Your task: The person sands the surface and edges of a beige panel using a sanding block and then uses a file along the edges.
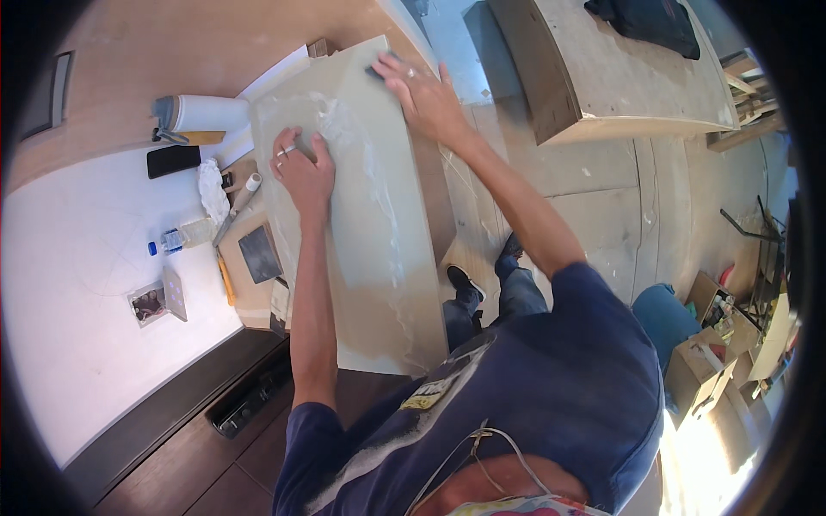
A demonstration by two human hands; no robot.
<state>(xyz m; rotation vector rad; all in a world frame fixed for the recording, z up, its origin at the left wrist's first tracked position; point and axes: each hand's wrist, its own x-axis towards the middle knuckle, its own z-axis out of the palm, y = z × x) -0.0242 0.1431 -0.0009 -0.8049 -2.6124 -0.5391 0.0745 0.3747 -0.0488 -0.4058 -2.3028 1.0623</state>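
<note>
A long pale board (pixel 361 249) with white dusty streaks lies before me, its surface dull green-beige with a browner patch at the near end. At the board's far right corner, my right hand (pixel 422 96) presses a small dark sanding pad (pixel 373 74), mostly hidden under the fingers, against the edge. My left hand (pixel 305 172) rests on the board's left half. Its fingers are bent and apart, a ring shows on one of them, and nothing is visible in its grasp.
Left of the board lie a black phone (pixel 173 162), a white roll (pixel 211 113), crumpled white paper (pixel 212 189), a plastic bottle (pixel 191 235) and a dark flat scraper-like plate (pixel 260 254). A large wooden box (pixel 637 77) stands at the far right; cardboard boxes (pixel 699 370) sit at the lower right.
</note>
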